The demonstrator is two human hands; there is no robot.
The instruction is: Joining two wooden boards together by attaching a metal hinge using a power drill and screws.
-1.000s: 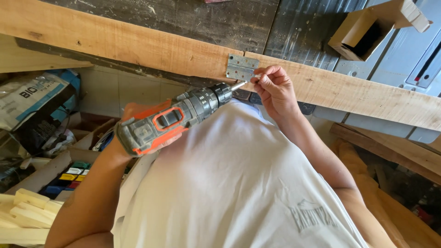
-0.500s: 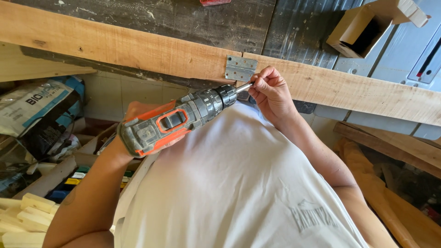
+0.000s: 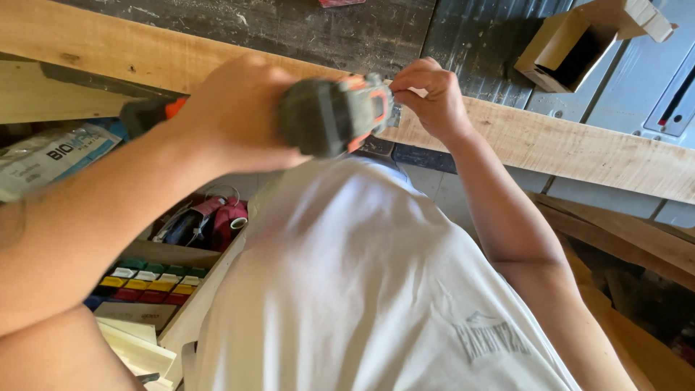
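Cluttered workshop, long wooden plank [image 3: 565, 145] running across a dark bench, with shelves of bits and boxes below. Your left hand [image 3: 232, 116] is wrapped tight round the grip of the cordless drill [image 3: 329, 116], nose aimed at the plank's front edge; the tool is motion-blurred, so I can't tell if the bit is seated yet. Your right hand [image 3: 431, 98] is pinched closed right at the drill's nose, fingertips on something small there, likely a screw, but it's hidden behind the fingers. The metal plate [image 3: 394, 116] on the plank edge shows only as a sliver between drill and right hand. Advice: square the drill to the plank face before you pull the trigger, and start slow. Keep the pinch only until the tip bites, then get your fingers clear of the chuck. Push along the drill axis so the bit doesn't cam out and skate across the plate. Outward from there: a cardboard box [image 3: 572, 51] sits up on the grey machine top at right, and a tray of coloured cases [image 3: 148, 282] sits low left, both well apart from the work.
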